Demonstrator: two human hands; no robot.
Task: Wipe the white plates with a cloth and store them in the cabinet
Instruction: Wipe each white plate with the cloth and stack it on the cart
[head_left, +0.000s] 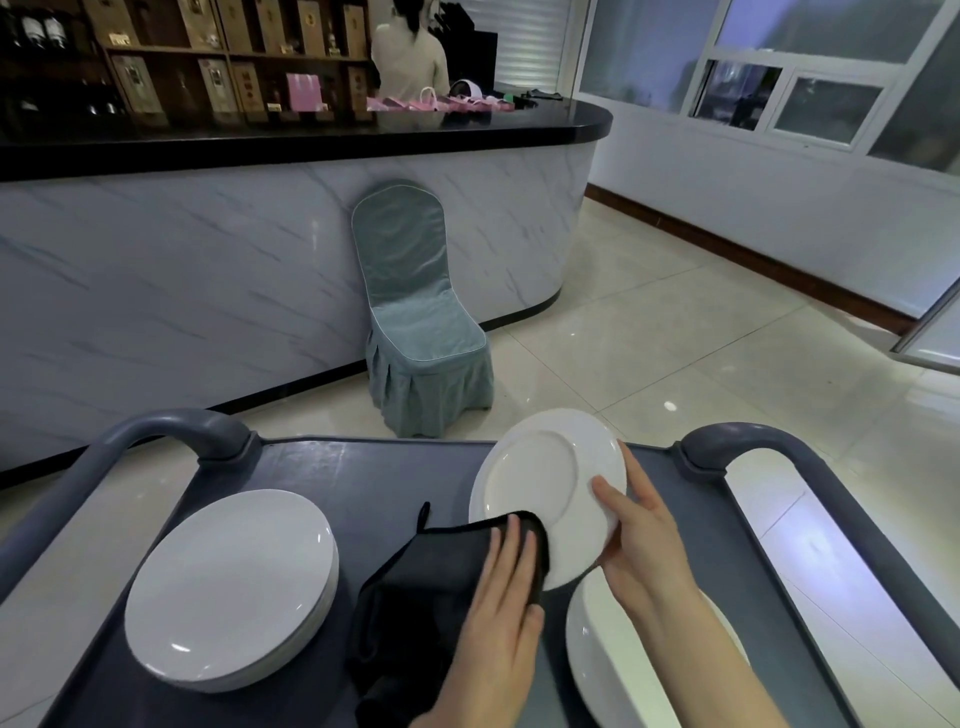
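Black cloth (431, 571), bunched and trailing down out of the bottom of the frame, lies under the flat, straight fingers of the left hand (501, 587), which presses its top corner against the lower rim of a white plate (540, 478). The right hand (644, 540) grips that plate at its right edge, thumb across the face and fingers behind the rim, holding it tilted above a grey-blue cart (363, 478). Below the right forearm sits a second pile of white crockery (597, 649), half hidden by the arm and cut off by the frame, so its count cannot be told. On the cart's left side rests a stack of white plates (228, 587), lying flat, well apart from the hands. Two curved handles (171, 421) rise at the cart's far corners. Beyond, on a pale tiled floor (675, 338), a chair in a teal cover (415, 322) stands against a marble-patterned bar (182, 260) with a black top. Behind the bar a person in a light top (410, 52) is seen only from the waist up, beside dim shelves (208, 52) of boxes and bottles whose labels are unreadable. Windows (810, 104) fill the right wall.
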